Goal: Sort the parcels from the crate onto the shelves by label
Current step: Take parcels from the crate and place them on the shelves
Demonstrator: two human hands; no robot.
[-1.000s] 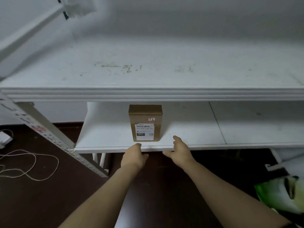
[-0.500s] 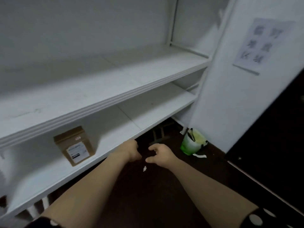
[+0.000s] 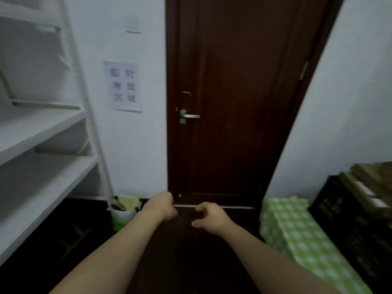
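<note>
Right now both hands are empty: the left hand [image 3: 163, 205] hangs with its fingers loosely curled, and the right hand [image 3: 210, 218] is slack, thumb and fingers apart, holding nothing. They hover low in front of the dark door [image 3: 233, 81]. The white shelves [image 3: 48, 126] run along the left side. The parcels [image 3: 367, 181], brown cardboard ones, lie stacked in the black crate [image 3: 331, 209] at the far right edge of the view.

By my judgement the step in hand is fetching a parcel from the crate. To do it well, turn fully to the right so the crate sits square in front before reaching. A green checked bundle [image 3: 297, 230] lies just beside the crate on the near side, so step round it, not over it. Take the topmost parcel, since those below look pinned under it. Grip it with both hands at opposite sides, label face up. The labels are too blurred to read from here, so read one closely before carrying it across, then pick the shelf.
</note>
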